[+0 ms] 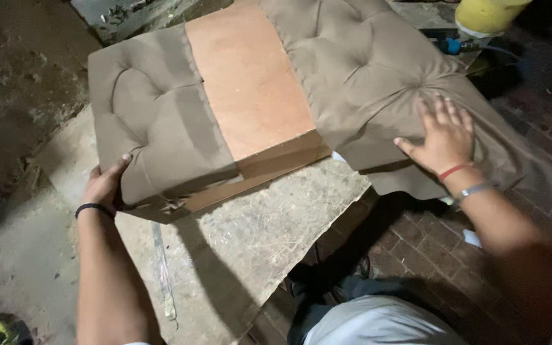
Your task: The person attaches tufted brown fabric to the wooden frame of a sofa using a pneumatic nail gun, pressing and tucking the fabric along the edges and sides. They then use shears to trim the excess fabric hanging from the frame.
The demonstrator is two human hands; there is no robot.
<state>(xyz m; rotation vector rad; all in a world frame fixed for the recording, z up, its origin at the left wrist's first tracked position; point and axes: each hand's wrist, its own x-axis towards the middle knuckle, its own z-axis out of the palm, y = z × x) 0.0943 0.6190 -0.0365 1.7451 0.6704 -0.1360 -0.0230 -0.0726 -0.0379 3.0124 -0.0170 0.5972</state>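
Observation:
A padded wooden panel (250, 83) lies tilted on a worn work board (250, 236). Tufted brown fabric (154, 121) covers its left part, bare orange wood shows in the middle, and more tufted brown fabric (365, 70) covers the right part and hangs loose past the edge. My left hand (105, 183) grips the panel's near left corner, thumb on the fabric. My right hand (443, 135) rests flat with fingers spread on the right fabric near a tuft.
A yellow container (488, 14) and a blue tool part (450, 46) sit at the top right. Brick floor (416, 236) lies below the board's right edge. A thin strip (164, 268) lies on the board. My legs (365, 319) are at the bottom.

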